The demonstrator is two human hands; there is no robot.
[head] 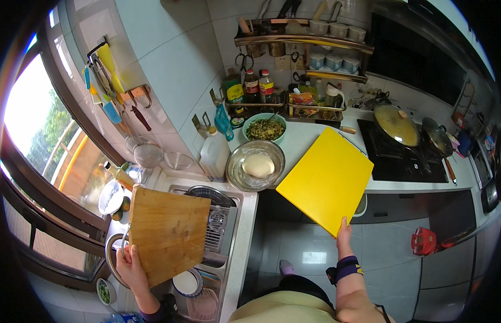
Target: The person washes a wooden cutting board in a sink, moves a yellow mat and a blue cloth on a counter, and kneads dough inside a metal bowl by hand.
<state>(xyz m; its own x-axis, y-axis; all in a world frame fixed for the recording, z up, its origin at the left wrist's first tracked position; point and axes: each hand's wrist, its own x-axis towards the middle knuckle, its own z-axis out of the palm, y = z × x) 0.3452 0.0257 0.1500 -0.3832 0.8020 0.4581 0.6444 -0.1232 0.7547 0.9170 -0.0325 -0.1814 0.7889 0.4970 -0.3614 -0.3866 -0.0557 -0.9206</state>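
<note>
My left hand point(131, 266) grips the edge of a wooden cutting board point(169, 234), held up over the sink point(230, 278). A yellow board point(329, 181) is tilted over the counter's front edge, its near corner gripped by my right hand point(344, 232). Between the two boards, a metal mixing bowl point(255, 187) holds a smooth ball of dough point(258, 165). Just behind it stands a light green bowl point(250, 121) of chopped filling with a utensil in it. Part of the counter is hidden by the yellow board.
A pan with a glass lid point(395, 125) and a smaller lidded pan point(436, 137) are on the black cooktop point(404, 174) at right. A white plastic jug point(215, 155) stands beside the dough bowl. Bottles point(250, 87) line a rack behind. A red bag point(424, 241) is at the lower right.
</note>
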